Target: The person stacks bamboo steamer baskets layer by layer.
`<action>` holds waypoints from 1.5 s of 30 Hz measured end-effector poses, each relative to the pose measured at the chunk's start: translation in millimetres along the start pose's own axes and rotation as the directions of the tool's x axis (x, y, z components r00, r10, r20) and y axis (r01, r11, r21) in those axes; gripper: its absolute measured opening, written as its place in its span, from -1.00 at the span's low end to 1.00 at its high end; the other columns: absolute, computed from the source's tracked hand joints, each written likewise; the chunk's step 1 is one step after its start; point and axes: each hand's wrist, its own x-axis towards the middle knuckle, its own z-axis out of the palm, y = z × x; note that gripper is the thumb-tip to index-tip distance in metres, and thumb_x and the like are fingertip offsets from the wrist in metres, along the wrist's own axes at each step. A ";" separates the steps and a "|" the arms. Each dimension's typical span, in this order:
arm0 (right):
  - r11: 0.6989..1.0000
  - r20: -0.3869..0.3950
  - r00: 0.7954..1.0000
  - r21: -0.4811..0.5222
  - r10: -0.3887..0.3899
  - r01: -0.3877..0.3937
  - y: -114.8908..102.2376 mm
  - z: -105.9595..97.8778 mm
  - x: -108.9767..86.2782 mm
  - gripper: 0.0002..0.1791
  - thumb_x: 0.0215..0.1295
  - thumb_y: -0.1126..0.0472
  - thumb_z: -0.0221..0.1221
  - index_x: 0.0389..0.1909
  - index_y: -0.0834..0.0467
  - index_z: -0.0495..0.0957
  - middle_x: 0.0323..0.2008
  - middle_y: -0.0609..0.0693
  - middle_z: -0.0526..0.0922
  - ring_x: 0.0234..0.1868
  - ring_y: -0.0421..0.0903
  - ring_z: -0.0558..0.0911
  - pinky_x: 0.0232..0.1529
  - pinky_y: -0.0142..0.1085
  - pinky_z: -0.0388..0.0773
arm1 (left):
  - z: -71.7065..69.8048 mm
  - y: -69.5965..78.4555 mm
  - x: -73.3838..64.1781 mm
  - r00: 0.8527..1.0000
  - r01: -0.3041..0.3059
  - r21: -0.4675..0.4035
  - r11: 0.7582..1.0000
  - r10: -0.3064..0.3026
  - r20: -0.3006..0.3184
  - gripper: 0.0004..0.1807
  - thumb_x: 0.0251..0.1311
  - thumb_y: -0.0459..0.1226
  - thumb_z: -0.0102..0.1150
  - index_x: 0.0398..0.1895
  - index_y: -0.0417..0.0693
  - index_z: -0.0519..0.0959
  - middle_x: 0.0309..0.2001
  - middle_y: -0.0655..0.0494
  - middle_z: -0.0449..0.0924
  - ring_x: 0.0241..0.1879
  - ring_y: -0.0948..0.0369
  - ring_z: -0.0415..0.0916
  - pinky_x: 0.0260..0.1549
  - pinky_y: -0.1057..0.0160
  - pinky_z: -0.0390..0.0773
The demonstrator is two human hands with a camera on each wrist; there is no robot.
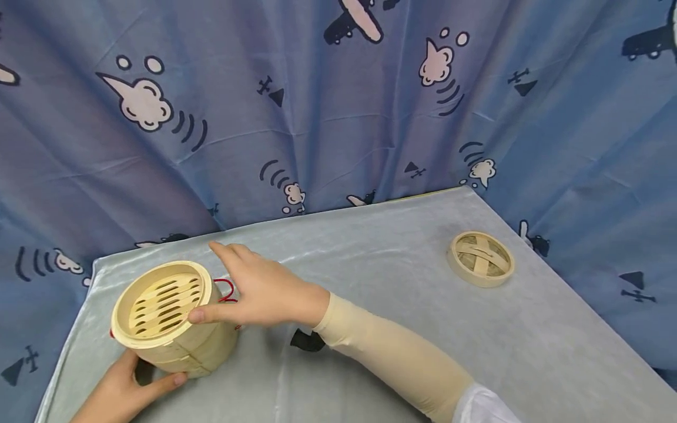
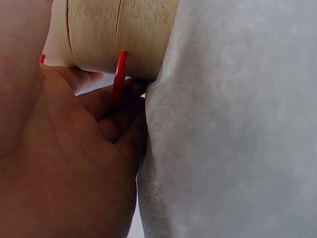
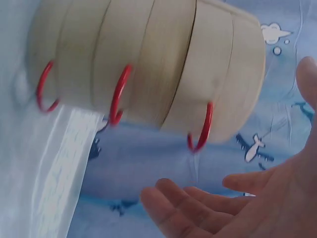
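Note:
A stacked bamboo steamer (image 1: 206,351) stands at the left of the table, its slatted top tier uncovered. Red cord loops (image 3: 120,94) hang along its side in the right wrist view. Low on the stack, my left hand (image 1: 121,385) holds the base, thumb in front and fingers round the far side. The left wrist view has those fingers (image 2: 121,124) bent close to the tabletop beside a red loop. My right hand (image 1: 267,288) is spread at the steamer's right side, its thumb at the top rim and its other fingers away from the wall.
A round bamboo lid (image 1: 481,279) with crossed strips lies toward the right rear of the table (image 1: 370,252). Under my right forearm shows a small black object (image 1: 307,341), partly hidden. Patterned blue curtains (image 1: 317,117) border the table's back and right side.

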 end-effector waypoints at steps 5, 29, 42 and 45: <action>0.999 -0.055 0.998 0.028 0.032 -0.031 23.3 -11.4 -12.8 0.24 0.02 -0.65 0.04 0.60 -0.14 -0.21 0.48 -0.16 0.08 0.41 -0.19 0.24 0.29 -0.16 0.37 | -0.8 -1.7 3.0 0.998 0.046 0.023 0.999 -0.047 0.034 0.05 0.09 -0.06 0.48 0.54 -0.01 0.04 0.35 -0.19 0.27 0.30 0.10 0.20 0.16 0.49 0.09; 0.970 -0.233 0.944 0.117 0.235 -0.213 114.8 -47.1 -66.0 0.19 0.03 -0.63 0.08 0.57 -0.08 -0.02 0.47 -0.16 0.12 0.40 -0.17 0.25 0.33 -0.10 0.30 | 4.8 -9.0 0.0 0.999 0.035 0.084 0.996 -0.037 0.021 0.00 0.04 -0.05 0.51 0.47 -0.09 0.13 0.31 -0.24 0.31 0.20 0.21 0.25 -0.13 0.78 -0.08; 0.940 -0.246 0.908 0.132 0.339 -0.316 156.2 -65.1 -89.1 0.17 0.06 -0.60 0.10 0.58 -0.10 -0.05 0.49 -0.09 0.09 0.34 -0.04 0.34 0.23 0.04 0.39 | -2.6 -1.9 6.4 0.985 0.136 0.068 0.988 -0.143 0.096 0.11 0.09 0.04 0.45 0.50 -0.22 -0.02 0.34 -0.41 0.22 0.27 -0.34 0.17 0.09 -0.38 0.22; 0.942 -0.264 0.905 0.137 0.334 -0.307 159.2 -70.6 -90.2 0.14 0.09 -0.58 0.11 0.58 -0.15 -0.07 0.50 -0.10 0.08 0.34 0.00 0.34 0.22 0.06 0.40 | -2.4 -2.1 5.2 0.984 0.143 0.071 0.987 -0.149 0.097 0.12 0.09 0.04 0.45 0.51 -0.22 -0.04 0.34 -0.42 0.21 0.27 -0.35 0.17 0.08 -0.39 0.23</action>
